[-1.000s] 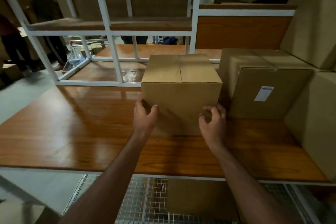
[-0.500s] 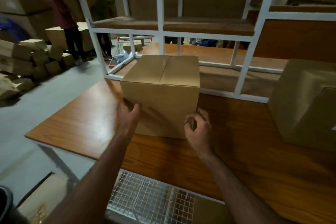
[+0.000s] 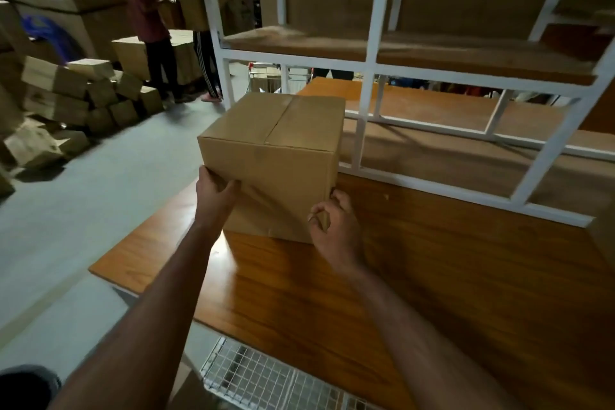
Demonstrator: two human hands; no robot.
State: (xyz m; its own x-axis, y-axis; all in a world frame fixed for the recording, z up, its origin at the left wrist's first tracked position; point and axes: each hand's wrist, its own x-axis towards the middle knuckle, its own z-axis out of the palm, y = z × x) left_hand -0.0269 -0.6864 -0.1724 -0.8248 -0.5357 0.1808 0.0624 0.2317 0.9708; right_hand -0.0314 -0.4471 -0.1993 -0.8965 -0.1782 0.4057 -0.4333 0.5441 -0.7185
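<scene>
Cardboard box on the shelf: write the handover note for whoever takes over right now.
Left hand: grips the cardboard box at its near left edge.
Right hand: grips its near right edge, low down.
Box: upright, flaps closed, at the left end of the wooden shelf, before the white frame.
Done: both hands have hold.
To do: likely carry it off the shelf; unclear whether its base is lifted.

A warehouse: stacked cardboard cartons (image 3: 83,93) (many piled loosely), white shelving racks (image 3: 369,76), concrete floor (image 3: 100,196).
</scene>
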